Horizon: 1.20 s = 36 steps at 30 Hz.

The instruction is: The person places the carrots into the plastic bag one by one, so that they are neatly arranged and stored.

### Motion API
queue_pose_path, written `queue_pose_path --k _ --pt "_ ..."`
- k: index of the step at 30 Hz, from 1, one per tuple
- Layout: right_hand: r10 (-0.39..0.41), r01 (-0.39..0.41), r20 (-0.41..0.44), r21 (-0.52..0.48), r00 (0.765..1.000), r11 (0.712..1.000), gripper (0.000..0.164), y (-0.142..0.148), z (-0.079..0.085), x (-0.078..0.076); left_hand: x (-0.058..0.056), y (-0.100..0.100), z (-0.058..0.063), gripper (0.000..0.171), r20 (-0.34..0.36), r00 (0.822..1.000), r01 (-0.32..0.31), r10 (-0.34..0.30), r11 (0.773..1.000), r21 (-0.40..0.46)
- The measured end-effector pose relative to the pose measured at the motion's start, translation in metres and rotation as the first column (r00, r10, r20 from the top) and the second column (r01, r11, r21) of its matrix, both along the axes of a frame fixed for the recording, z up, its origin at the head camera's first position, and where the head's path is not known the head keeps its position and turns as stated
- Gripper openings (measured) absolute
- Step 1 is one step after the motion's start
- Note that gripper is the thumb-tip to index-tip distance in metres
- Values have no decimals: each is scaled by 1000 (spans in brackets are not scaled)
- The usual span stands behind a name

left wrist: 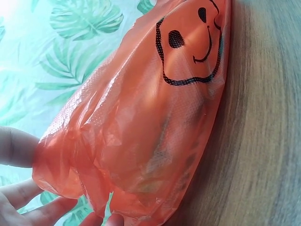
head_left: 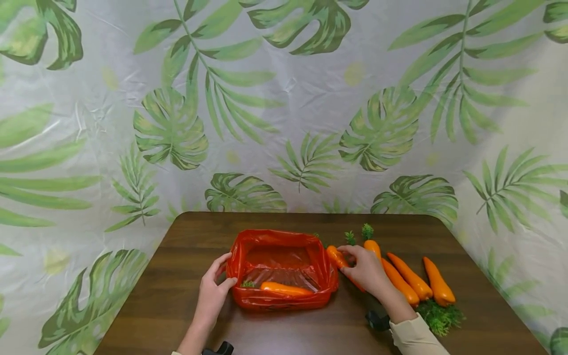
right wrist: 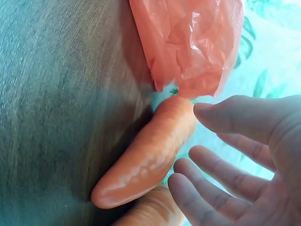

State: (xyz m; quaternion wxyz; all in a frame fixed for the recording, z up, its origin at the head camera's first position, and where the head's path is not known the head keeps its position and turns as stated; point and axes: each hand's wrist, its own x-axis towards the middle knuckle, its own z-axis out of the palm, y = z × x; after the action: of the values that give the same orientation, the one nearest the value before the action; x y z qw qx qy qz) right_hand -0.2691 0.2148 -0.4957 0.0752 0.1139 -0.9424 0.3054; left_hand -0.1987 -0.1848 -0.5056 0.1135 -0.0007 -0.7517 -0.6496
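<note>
A red plastic bag [head_left: 284,301] stands with its mouth open on the wooden table. Inside lies an orange carrot [head_left: 286,289] with a bit of green top. My left hand [head_left: 212,291] holds the bag's left rim, thumb and fingers apart around the film in the left wrist view. Just right of the bag, my right hand [head_left: 366,268] is over another carrot [right wrist: 146,153]. Its thumb is at the carrot's leafy end, while the other fingers [right wrist: 235,174] are spread and loosely bent beside it. A printed smiling face [left wrist: 190,47] shows on the bag.
To the right lie several more carrots [head_left: 439,283], some with green tops [head_left: 439,315] towards me. The brown table [head_left: 186,236] ends against a leaf-patterned curtain [head_left: 310,98]. A black wrist device [head_left: 377,320] sits under the right wrist.
</note>
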Motion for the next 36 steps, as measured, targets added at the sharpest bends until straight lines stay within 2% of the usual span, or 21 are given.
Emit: queue_pose_path --k 14,36 --pt "-13 13 5 64 1000 998 56 -5 -9 -1 3 0 -1 57 20 1000 -7 7 1000 6" --pt "-69 64 89 55 994 996 66 -11 -8 3 1 1 2 57 16 1000 8 -8 1000 4"
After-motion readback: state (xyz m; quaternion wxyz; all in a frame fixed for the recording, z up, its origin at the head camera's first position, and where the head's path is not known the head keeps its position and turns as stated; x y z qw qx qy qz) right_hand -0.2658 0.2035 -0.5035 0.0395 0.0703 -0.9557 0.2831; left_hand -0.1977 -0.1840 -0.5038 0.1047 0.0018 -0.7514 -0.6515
